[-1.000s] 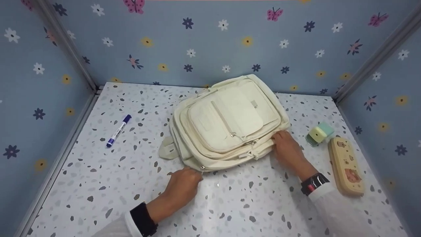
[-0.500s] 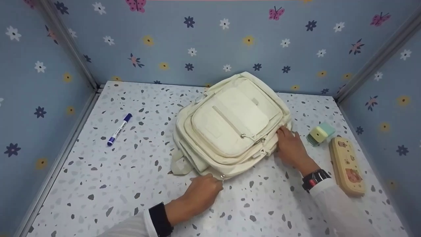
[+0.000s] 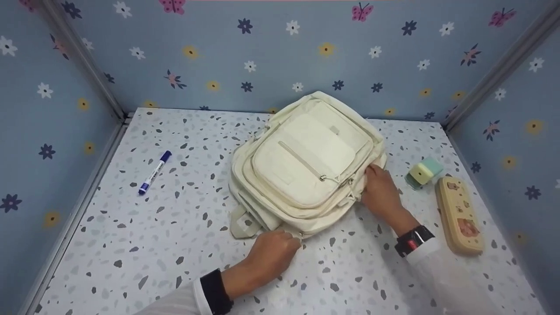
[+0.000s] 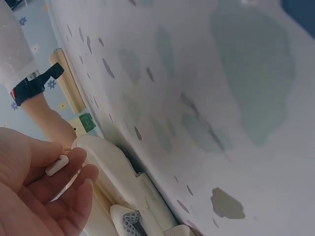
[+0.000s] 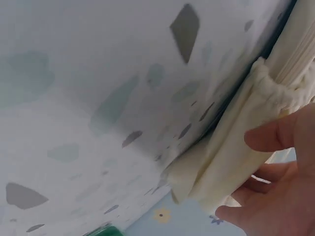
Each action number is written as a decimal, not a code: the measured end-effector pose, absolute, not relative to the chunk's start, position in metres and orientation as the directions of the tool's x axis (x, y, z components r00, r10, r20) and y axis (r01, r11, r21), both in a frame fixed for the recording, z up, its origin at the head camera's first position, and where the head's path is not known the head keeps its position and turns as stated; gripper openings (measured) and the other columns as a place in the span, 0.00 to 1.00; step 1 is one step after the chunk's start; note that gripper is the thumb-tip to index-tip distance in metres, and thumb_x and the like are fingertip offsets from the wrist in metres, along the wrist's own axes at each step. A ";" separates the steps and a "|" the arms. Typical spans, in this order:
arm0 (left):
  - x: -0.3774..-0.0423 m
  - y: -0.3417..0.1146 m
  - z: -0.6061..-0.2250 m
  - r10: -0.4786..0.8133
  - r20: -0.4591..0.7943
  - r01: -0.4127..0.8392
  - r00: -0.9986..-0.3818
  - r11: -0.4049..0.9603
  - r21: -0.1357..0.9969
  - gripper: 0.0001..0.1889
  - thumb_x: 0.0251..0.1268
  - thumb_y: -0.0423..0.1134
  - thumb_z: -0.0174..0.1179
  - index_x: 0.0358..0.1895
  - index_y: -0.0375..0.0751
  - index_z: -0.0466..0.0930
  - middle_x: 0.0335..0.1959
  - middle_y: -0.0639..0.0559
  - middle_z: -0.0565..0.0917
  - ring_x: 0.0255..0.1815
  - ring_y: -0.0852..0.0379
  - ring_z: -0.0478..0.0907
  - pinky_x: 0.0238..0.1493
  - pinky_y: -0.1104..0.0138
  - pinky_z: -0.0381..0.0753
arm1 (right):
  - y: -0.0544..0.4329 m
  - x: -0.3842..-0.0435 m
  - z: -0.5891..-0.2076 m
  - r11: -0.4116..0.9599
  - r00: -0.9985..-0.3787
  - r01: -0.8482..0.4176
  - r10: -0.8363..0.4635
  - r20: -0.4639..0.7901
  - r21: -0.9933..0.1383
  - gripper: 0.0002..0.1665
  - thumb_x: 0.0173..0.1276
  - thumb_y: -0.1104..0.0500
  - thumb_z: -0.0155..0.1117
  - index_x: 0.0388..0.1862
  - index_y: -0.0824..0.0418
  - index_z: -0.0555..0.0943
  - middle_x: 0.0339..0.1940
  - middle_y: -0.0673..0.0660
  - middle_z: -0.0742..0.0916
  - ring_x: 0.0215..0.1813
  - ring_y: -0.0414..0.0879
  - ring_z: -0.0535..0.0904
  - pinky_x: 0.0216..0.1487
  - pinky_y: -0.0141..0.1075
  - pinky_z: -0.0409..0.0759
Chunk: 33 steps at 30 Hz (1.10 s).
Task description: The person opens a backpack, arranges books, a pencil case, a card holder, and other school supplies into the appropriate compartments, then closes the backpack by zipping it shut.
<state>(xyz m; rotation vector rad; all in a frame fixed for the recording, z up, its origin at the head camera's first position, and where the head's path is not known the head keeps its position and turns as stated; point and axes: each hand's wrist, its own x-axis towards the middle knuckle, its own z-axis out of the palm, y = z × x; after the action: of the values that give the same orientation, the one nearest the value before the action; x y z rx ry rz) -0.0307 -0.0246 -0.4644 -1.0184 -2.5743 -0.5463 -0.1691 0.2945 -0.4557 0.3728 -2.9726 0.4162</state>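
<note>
A cream backpack (image 3: 306, 162) lies tilted on the speckled tabletop, its front pocket and zips facing up. At its lower edge my left hand (image 3: 271, 258) pinches a small white zipper pull (image 4: 57, 165) between thumb and index finger; the other fingers are loosely bent. My right hand (image 3: 383, 194) grips the bag's right side, by the side pocket (image 5: 231, 142), with thumb and fingers on either side of the fabric. A loop strap (image 3: 244, 224) sticks out at the bag's lower left.
A white marker with blue ends (image 3: 154, 173) lies at left. To the right are a small yellow-and-green block (image 3: 424, 171) and a beige pencil case (image 3: 460, 216) with bear pictures. Blue flowered panels (image 3: 280, 57) enclose the back and sides.
The backpack has turned slightly, its lower end shifting right and toward me. My left hand has moved right along with the zipper pull; my right hand keeps its grip on the side.
</note>
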 end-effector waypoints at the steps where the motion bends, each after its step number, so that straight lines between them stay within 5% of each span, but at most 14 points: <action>1: -0.031 -0.025 -0.465 0.569 0.431 0.698 -0.701 0.671 0.249 0.10 0.65 0.30 0.66 0.25 0.47 0.86 0.19 0.57 0.82 0.23 0.60 0.75 0.23 0.68 0.75 | 0.289 -0.165 -0.454 0.921 -0.950 -0.287 -0.239 0.200 -0.265 0.34 0.62 0.71 0.67 0.68 0.79 0.72 0.69 0.76 0.74 0.69 0.72 0.71 0.73 0.61 0.67; 7: -0.032 -0.026 -0.465 0.521 0.448 0.671 -0.726 0.679 0.298 0.14 0.64 0.30 0.66 0.21 0.47 0.80 0.17 0.57 0.77 0.20 0.61 0.72 0.19 0.70 0.71 | 0.246 -0.126 -0.450 0.811 -0.845 -0.506 -0.399 0.355 -0.293 0.17 0.64 0.71 0.67 0.52 0.70 0.83 0.53 0.67 0.84 0.55 0.63 0.80 0.60 0.54 0.79; 17: -0.034 -0.026 -0.465 0.484 0.438 0.638 -0.758 0.692 0.338 0.16 0.64 0.32 0.65 0.18 0.48 0.77 0.15 0.59 0.73 0.18 0.62 0.70 0.19 0.70 0.69 | 0.190 -0.077 -0.456 0.663 -0.695 -0.716 -0.649 0.308 -0.218 0.24 0.73 0.59 0.68 0.65 0.65 0.81 0.66 0.63 0.83 0.65 0.57 0.80 0.67 0.50 0.78; 23: -0.035 -0.028 -0.466 0.482 0.431 0.631 -0.763 0.699 0.336 0.16 0.65 0.31 0.64 0.18 0.47 0.78 0.15 0.58 0.74 0.19 0.60 0.73 0.19 0.69 0.71 | 0.182 -0.071 -0.468 0.611 -0.603 -0.781 -0.689 0.402 -0.125 0.19 0.68 0.63 0.73 0.56 0.65 0.84 0.59 0.61 0.87 0.62 0.55 0.82 0.65 0.46 0.79; 33: -0.043 -0.044 -0.465 0.451 0.458 0.607 -0.766 0.742 0.284 0.19 0.60 0.28 0.65 0.13 0.48 0.72 0.10 0.58 0.72 0.12 0.62 0.67 0.15 0.68 0.67 | 0.186 -0.074 -0.468 0.593 -0.556 -0.801 -0.682 0.475 -0.086 0.10 0.60 0.65 0.78 0.39 0.60 0.85 0.37 0.53 0.88 0.42 0.48 0.84 0.46 0.39 0.83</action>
<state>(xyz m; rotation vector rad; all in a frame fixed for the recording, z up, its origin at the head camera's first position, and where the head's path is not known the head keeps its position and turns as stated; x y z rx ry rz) -0.0432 -0.0436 -0.4651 -0.8151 -2.5821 -0.6008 -0.0740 0.1856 -0.4677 1.1909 -2.4296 0.4135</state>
